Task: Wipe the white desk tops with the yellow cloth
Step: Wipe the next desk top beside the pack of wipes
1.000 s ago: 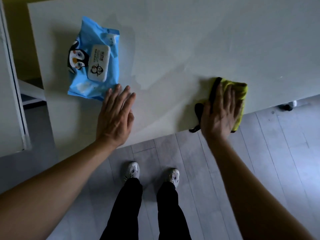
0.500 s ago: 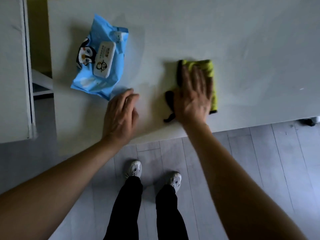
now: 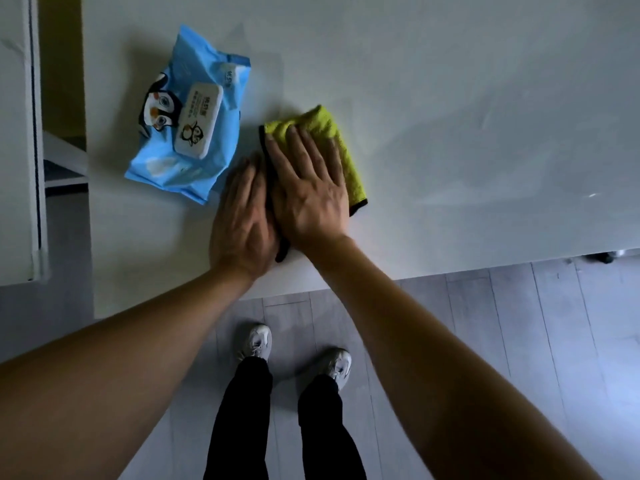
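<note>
Cloth (image 3: 323,133) lies mid-frame under my right hand (image 3: 310,192), fingers flat. Left hand (image 3: 242,220) rests flat alongside, holding nothing. I should press evenly and lift the wipes pack (image 3: 188,133), upper left, to wipe the desk (image 3: 450,81) beneath.

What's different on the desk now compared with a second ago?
The right hand, pressing flat on the yellow cloth, swept it leftward along the white desk until it met the left hand. The left hand stayed flat by the blue wipes pack, which did not move.
</note>
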Motion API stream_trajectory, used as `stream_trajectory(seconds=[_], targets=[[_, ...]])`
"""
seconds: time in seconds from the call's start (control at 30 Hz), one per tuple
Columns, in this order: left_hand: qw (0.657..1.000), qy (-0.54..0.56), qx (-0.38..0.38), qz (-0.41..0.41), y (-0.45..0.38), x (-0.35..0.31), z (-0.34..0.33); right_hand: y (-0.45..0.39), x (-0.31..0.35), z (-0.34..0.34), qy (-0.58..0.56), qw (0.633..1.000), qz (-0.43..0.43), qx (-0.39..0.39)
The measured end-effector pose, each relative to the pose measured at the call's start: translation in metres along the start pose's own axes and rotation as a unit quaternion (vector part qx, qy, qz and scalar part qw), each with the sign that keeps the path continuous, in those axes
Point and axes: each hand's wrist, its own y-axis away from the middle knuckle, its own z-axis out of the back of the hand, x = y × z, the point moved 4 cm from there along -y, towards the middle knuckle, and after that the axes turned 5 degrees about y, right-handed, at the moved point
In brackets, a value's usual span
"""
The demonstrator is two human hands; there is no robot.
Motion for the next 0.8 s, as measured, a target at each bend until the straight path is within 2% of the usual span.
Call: stream_trajectory(seconds=[0.07, 0.13, 0.23, 0.33, 0.4, 0.47, 0.53, 0.67, 0.73, 0.8], targets=[[1.000, -0.005, 0.002, -0.003, -0.001, 0.000, 0.001, -0.005, -0.006, 0.000, -0.016, 1.000, 0.004, -0.005], [1.000, -0.011, 0.012, -0.004, -0.002, -0.001, 0.002, -0.002, -0.040, 0.003, 0.004, 1.000, -0.014, -0.014], [0.999, -0.021, 0.030, 0.016, -0.002, -0.001, 0.001, 0.003, -0.129, 0.020, 0.020, 0.990, -0.135, -0.046], [0.999, -0.029, 0.031, 0.027, -0.002, -0.001, -0.001, 0.006, -0.208, 0.032, 0.026, 0.962, -0.271, -0.017], [0.999, -0.034, 0.031, 0.028, -0.002, -0.002, -0.002, 0.006, -0.221, 0.032, 0.038, 0.949, -0.311, -0.029], [0.998, -0.038, 0.028, 0.031, -0.002, -0.002, -0.002, -0.002, -0.202, 0.025, 0.039, 0.946, -0.320, -0.036], [0.998, -0.037, 0.027, 0.030, -0.002, -0.002, -0.001, -0.023, -0.158, 0.014, 0.028, 0.961, -0.275, -0.024], [0.998, -0.033, 0.025, 0.039, -0.002, -0.001, -0.002, -0.060, -0.040, -0.004, 0.006, 0.998, -0.058, -0.025], [0.998, -0.029, 0.030, 0.042, -0.002, 0.001, -0.002, -0.066, -0.021, -0.009, -0.009, 1.000, -0.014, -0.021], [0.999, -0.020, 0.040, 0.032, -0.002, 0.003, 0.000, -0.065, -0.036, -0.009, -0.014, 0.999, 0.003, -0.040]])
